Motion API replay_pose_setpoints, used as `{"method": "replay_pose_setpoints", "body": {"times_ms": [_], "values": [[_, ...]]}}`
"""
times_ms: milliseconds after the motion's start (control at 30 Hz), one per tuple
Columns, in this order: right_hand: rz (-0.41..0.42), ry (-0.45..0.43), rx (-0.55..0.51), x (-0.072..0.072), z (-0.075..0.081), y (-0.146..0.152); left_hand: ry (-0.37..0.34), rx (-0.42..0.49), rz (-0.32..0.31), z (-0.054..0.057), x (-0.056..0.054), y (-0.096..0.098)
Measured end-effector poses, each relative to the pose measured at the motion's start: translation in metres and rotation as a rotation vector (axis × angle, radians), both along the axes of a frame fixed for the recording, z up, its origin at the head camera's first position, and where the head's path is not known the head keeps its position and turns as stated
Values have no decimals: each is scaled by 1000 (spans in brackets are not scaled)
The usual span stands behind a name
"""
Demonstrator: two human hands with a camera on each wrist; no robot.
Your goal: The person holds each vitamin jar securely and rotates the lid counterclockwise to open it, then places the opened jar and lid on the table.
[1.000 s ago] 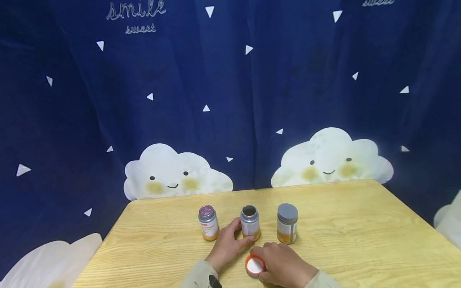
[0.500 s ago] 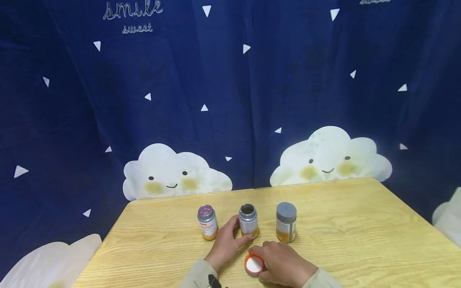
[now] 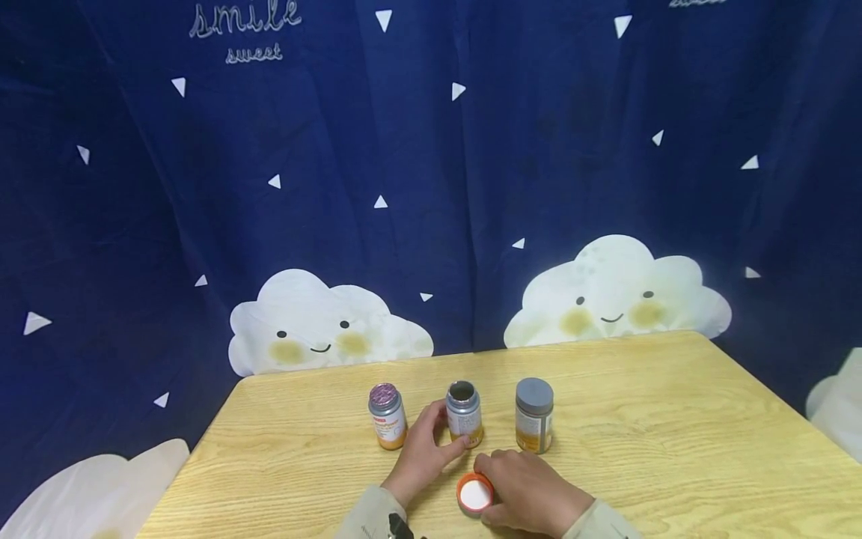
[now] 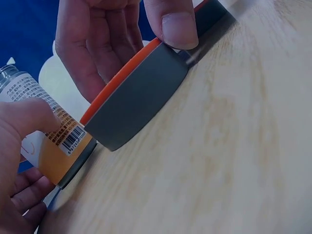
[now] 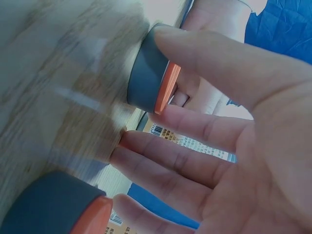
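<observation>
In the head view my left hand (image 3: 423, 455) holds an uncapped supplement bottle (image 3: 465, 424) upright on the table, thumb in front and fingers behind. Its mouth looks dark inside. My right hand (image 3: 528, 490) pinches a grey screw cap (image 3: 475, 495) by its edge between thumb and index finger. That cap lies on the table, orange rim and white liner facing up. In the right wrist view a second grey cap (image 5: 56, 202) with an orange rim stands by the little finger; the right hand hides it from the head view.
A second bottle (image 3: 387, 428), its mouth covered by purplish foil, stands left of my left hand. Beyond my right hand is a third bottle (image 3: 535, 419) with its grey cap on. The wooden table (image 3: 673, 427) ends at a blue curtain (image 3: 471, 187) with clouds.
The right index fingertip has shifted slightly away from me and to the right along the cap's rim. The left hand keeps its hold on the bottle, and the head view drifts a little.
</observation>
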State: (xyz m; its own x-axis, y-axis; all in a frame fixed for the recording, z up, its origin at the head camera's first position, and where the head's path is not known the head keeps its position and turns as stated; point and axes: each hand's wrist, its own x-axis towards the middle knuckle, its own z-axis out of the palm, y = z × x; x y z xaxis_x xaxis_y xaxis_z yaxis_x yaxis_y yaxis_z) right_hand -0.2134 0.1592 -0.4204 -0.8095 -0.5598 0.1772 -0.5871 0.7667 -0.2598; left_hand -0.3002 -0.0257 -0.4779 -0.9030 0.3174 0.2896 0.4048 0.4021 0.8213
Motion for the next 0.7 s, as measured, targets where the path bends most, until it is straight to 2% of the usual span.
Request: {"method": "replay_pose_setpoints", "body": {"times_ms": [500, 600, 700], "values": [[16, -47, 21, 0, 1, 2, -2, 34, -8, -1, 0, -2], [29, -80, 15, -2, 3, 3, 3, 33, -1, -1, 1, -3], [30, -182, -22, -4, 7, 8, 15, 38, -7, 0, 2, -3]]}}
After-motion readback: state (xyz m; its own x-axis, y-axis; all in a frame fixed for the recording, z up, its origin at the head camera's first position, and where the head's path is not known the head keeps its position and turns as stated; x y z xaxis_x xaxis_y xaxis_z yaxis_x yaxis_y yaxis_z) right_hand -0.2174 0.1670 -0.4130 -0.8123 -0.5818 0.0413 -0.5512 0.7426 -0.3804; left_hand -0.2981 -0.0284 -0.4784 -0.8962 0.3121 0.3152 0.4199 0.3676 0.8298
